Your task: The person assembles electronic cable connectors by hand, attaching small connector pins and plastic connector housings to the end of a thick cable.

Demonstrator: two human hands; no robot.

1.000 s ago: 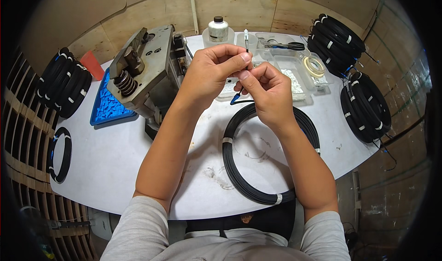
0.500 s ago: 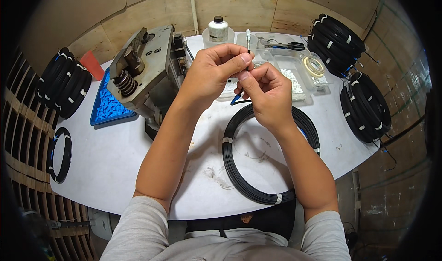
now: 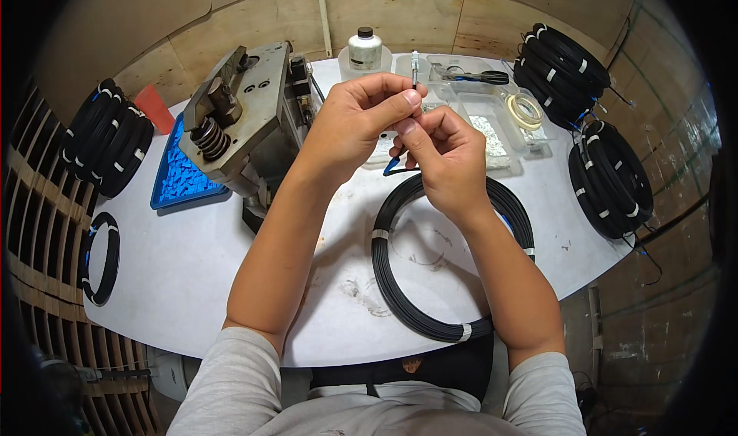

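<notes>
My left hand (image 3: 361,121) and my right hand (image 3: 446,152) meet over the table, each pinching the same thin black cable (image 3: 414,85). A small silvery connector tip (image 3: 415,61) on the cable stands upright above my left fingertips. Below my right fingers hangs a blue piece (image 3: 392,165) on the cable, close to the coil. A large black cable coil (image 3: 384,275), bound with white tape bands, lies on the table under my right forearm, which hides part of it. The exact grip between the fingertips is partly hidden.
On the left stands a metal press (image 3: 250,98) beside a blue tray (image 3: 188,199) of small blue pieces. Cable coils (image 3: 108,140) are stacked at both sides. Toward the back are a white bottle (image 3: 364,50), clear plastic boxes (image 3: 500,161), scissors (image 3: 488,76) and a tape roll (image 3: 524,112).
Almost nothing differs. The connector tip has shifted very slightly between my fingers; both hands keep their place and their pinch.
</notes>
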